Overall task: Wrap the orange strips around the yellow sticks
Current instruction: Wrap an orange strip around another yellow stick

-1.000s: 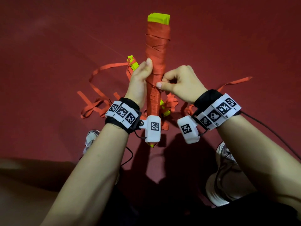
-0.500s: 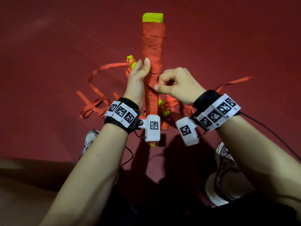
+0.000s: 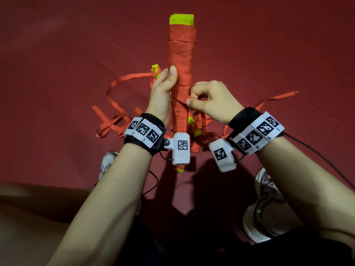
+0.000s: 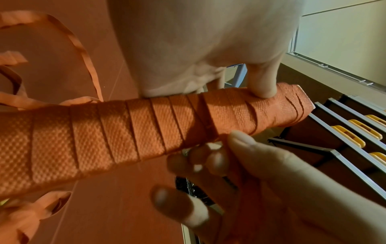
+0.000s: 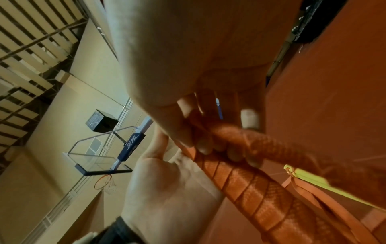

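A dark red floor (image 3: 57, 73) fills the head view, matte, with a faint pale line (image 3: 123, 50) running across it at a slant. Deep shadow covers its near part. In the right wrist view a cream wall (image 5: 41, 173) rises behind a glass basketball backboard (image 5: 98, 158) with an orange hoop (image 5: 103, 181) and net. Slatted panels (image 5: 25, 54) run along the ceiling. The left wrist view shows metal-framed tiers (image 4: 344, 132) with yellow seats (image 4: 347, 137) beneath a pale wall (image 4: 344, 33).
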